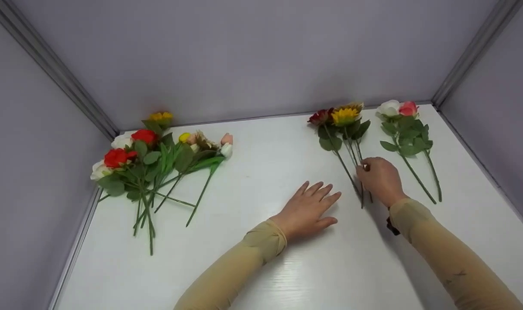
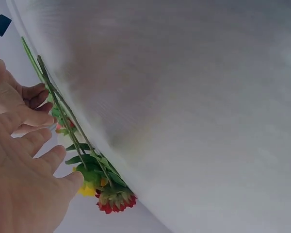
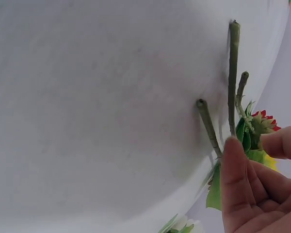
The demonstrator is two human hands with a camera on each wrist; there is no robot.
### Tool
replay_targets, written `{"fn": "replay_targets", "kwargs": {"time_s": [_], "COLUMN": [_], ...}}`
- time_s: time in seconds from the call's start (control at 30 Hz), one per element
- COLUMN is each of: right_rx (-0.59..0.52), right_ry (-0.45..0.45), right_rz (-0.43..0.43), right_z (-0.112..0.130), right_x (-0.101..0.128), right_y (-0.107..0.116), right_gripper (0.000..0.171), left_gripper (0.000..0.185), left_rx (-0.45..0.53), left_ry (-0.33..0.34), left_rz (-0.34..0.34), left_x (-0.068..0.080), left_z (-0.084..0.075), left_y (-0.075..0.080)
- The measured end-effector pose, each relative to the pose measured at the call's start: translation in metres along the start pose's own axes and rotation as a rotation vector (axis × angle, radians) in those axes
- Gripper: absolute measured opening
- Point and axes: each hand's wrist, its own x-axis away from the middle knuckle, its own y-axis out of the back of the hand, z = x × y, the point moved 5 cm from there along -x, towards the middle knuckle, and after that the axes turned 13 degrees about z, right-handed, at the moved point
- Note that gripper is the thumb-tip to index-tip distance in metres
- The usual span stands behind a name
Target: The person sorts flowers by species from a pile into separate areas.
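Note:
My right hand [image 1: 380, 178] is at the stems of a small bunch, its fingers bent and fingertips right at the stems. In the right wrist view, a gap shows between its thumb and fingers [image 3: 235, 165]. The bunch holds a yellow sunflower [image 1: 345, 116], a dark red flower [image 1: 320, 117] and a beige flower [image 1: 355, 106] partly hidden behind. Bare green stem ends [image 3: 234, 63] point away from the blooms. Palm down, my left hand [image 1: 306, 212] spreads its fingers low over the white table [image 1: 253, 181], left of those stems, holding nothing.
To the right lie a white rose [image 1: 389, 108] and a pink rose [image 1: 408, 108] with leafy stems. A larger heap at the left has red roses [image 1: 117, 158], white roses, tulips [image 1: 226, 150] and crossing stems. Grey panels [image 1: 261, 56] enclose the back and sides.

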Motion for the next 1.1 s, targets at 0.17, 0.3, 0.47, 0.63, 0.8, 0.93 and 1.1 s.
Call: {"fn": "replay_targets", "kwargs": {"time_s": [0.17, 0.3, 0.47, 0.63, 0.8, 0.93, 1.1], "right_rx": [0.056, 0.085, 0.158, 0.23, 0.293, 0.334, 0.397], "right_ry": [0.11, 0.185, 0.291, 0.403, 0.524, 0.59, 0.677], "right_rz": [-0.09, -0.1, -0.09, -0.052, 0.035, 0.167, 0.316], "right_z": [0.016, 0.033, 0.061, 0.097, 0.139, 0.178, 0.234], "right_x": [0.001, 0.0, -0.001, 0.003, 0.007, 0.009, 0.023], "right_y": [-0.003, -0.012, -0.033, -0.063, -0.099, -0.132, -0.169], "right_gripper": [0.036, 0.032, 0.031, 0.032, 0.034, 0.042, 0.051], "left_gripper": [0.063, 0.055, 0.043, 0.03, 0.025, 0.025, 0.03], "left_rx": [0.018, 0.084, 0.14, 0.114, 0.168, 0.235, 0.33], "left_ry": [0.039, 0.103, 0.194, 0.318, 0.512, 0.683, 0.891], "left_rz": [-0.03, -0.116, -0.282, -0.373, -0.408, -0.486, -0.517], "left_x": [0.005, 0.018, 0.054, 0.107, 0.178, 0.237, 0.291], "left_z": [0.013, 0.037, 0.085, 0.144, 0.21, 0.253, 0.286], "left_y": [0.003, 0.011, 0.017, 0.011, 0.004, 0.0, -0.01]}}
